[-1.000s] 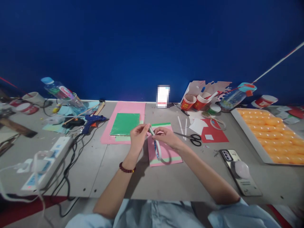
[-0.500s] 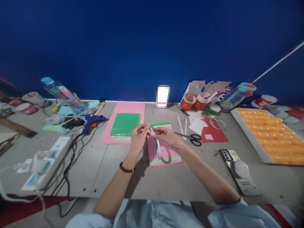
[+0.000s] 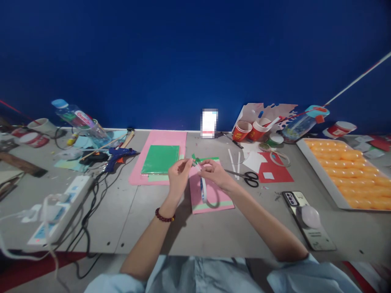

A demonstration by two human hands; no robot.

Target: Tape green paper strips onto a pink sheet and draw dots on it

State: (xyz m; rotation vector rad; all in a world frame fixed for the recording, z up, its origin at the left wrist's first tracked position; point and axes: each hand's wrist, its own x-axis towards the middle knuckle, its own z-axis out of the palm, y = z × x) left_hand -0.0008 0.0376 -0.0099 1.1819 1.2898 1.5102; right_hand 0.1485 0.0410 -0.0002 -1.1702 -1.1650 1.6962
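Observation:
My left hand (image 3: 179, 174) and my right hand (image 3: 215, 174) meet above a pink card with green bands (image 3: 220, 201). Between the fingertips is a small green paper strip (image 3: 194, 157), pinched at its lower end by my left hand. A pale piece beside it spans the gap, but its kind is unclear. Below my right fingers hangs a narrow white and blue tape roll (image 3: 203, 191), its upper end gripped by them. The fingers of both hands are closed. To the right, black-handled scissors (image 3: 251, 179) lie with their blade tips hidden behind my right hand.
Green sheets in a clear sleeve (image 3: 160, 159) lie on pink paper (image 3: 134, 178) to the left. Beyond are a blue glue gun (image 3: 117, 156) and a power strip (image 3: 61, 209) with cables. Rightward sit red paper (image 3: 275, 167), paper cups (image 3: 242, 131), a phone (image 3: 320, 238) and an orange-filled tray (image 3: 328, 185).
The fingertips of my two hands have drawn slightly apart. More of the green strip now shows above them. The tape roll has swung a little to the left.

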